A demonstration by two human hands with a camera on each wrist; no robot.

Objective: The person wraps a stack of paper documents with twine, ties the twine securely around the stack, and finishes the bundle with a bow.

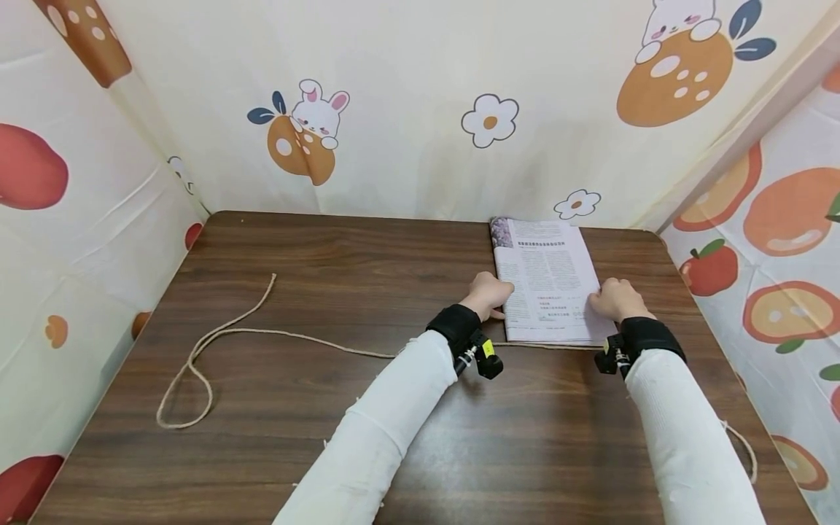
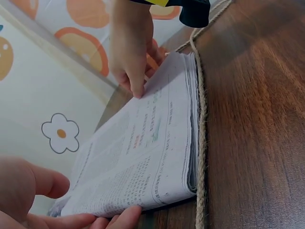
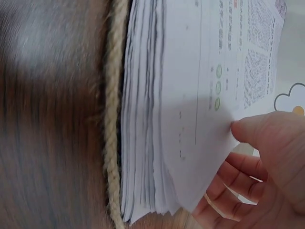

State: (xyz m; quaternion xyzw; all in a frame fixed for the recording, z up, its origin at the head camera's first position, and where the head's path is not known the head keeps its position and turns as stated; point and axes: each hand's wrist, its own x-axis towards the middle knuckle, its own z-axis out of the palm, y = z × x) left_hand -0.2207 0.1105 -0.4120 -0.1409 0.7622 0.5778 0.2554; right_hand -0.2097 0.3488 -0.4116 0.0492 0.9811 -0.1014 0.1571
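A folded stack of newspapers (image 1: 547, 284) lies at the back right of the brown table, its layered near edge toward me. My left hand (image 1: 488, 294) is at the stack's left side. In the left wrist view its fingers (image 2: 126, 217) touch that side edge, with the thumb held apart. At the opposite side my right hand (image 1: 619, 299) pinches the edge, the thumb (image 3: 248, 131) on the top sheet and the other fingers at or below the edge. A beige rope (image 2: 202, 133) runs along the table close to the stack's near edge.
The rope's left part (image 1: 197, 364) bends into a loop on the wooden table (image 1: 315, 452), its end pointing to the back. Another length of rope (image 1: 744, 448) shows beyond my right sleeve. Printed curtains (image 1: 407, 109) hang behind and beside the table.
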